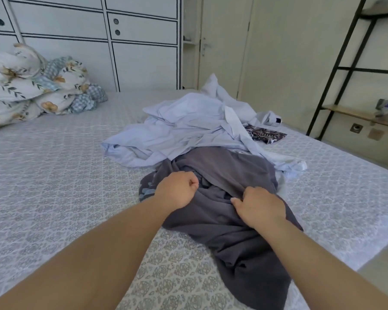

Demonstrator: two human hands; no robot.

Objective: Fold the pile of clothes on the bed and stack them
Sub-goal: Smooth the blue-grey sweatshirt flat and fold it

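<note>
A dark grey garment [238, 238] lies crumpled on the bed [54, 175], trailing toward the near edge. My left hand [177, 190] grips its upper left part with curled fingers. My right hand [259, 205] pinches a fold of the same grey cloth a little to the right. Behind it spreads a pile of pale blue-white clothes [188, 128], rumpled and unfolded. A dark patterned piece [266, 134] peeks out at the pile's right side, and a grey patterned cloth [147, 189] shows under the grey garment's left edge.
A flowered, bunched-up duvet [31, 83] sits at the bed's far left. White cabinets [99, 41] stand behind the bed. A black metal shelf [354, 86] is at the right, past the bed's right edge.
</note>
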